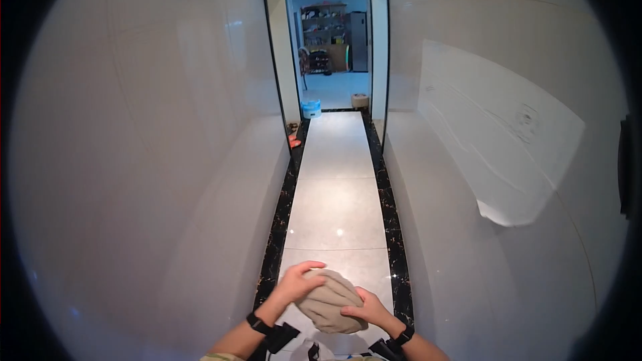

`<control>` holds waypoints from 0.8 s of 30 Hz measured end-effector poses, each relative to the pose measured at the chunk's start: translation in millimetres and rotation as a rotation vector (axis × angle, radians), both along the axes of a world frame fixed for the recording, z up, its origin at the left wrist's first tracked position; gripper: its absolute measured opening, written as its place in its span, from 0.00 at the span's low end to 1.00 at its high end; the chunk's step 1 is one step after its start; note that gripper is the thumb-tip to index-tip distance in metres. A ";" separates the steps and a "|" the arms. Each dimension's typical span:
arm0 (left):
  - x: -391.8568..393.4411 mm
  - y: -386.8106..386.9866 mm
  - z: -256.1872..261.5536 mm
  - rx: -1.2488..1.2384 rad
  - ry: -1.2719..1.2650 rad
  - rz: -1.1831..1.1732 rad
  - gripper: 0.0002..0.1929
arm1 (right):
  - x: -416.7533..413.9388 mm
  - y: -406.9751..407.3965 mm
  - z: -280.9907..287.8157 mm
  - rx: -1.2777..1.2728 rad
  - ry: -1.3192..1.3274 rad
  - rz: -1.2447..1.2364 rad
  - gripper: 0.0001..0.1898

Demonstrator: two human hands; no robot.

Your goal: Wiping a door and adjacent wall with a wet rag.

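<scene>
A beige cloth [331,306], bunched into a folded bundle, is held out in front of my body above the tiled floor. My left hand [300,283] grips its upper left side, with fingers reaching over the top. On the right side, my right hand [368,307] pinches the cloth, its thumb lying on the near face. Both wrists wear black straps with dark devices attached. The cloth hides part of the fingers of each hand.
A narrow corridor of pale floor tiles [336,210] with black marbled borders runs ahead. A white sheet [501,135] clings to the right wall. Black-framed openings flank the far end, near a blue-and-white tub [311,109], a beige container [359,100] and red slippers [295,141]. Shelves [325,25] stand beyond.
</scene>
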State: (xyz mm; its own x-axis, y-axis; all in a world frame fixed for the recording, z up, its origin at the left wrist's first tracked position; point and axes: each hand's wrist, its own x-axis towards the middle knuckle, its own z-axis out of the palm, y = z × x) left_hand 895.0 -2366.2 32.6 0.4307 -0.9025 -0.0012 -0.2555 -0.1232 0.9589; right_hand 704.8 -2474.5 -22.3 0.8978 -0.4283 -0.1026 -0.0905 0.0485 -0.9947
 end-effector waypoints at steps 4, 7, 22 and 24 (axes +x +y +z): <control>93.6 -49.6 -32.6 0.172 0.035 0.099 0.18 | 79.1 -86.7 -23.7 -0.209 0.061 0.063 0.21; 159.6 -107.6 -45.1 0.243 -0.085 0.108 0.22 | 141.1 -153.3 -22.2 -0.338 0.087 -0.004 0.20; 363.5 -514.4 -71.6 0.296 -0.588 -0.547 0.25 | 308.7 -527.8 -64.8 -0.038 0.002 -0.706 0.08; 397.1 -556.8 -95.7 0.395 -0.637 -0.523 0.24 | 340.6 -574.6 -69.8 0.145 -0.079 -0.760 0.06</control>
State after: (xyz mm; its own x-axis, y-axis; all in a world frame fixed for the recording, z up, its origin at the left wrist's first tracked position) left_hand 1292.1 -2923.1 -63.0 -0.0083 -0.9671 -0.2541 -0.8378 -0.1320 0.5298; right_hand 1045.4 -3049.1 -92.1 0.3701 -0.9163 -0.1529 0.0905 0.1994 -0.9757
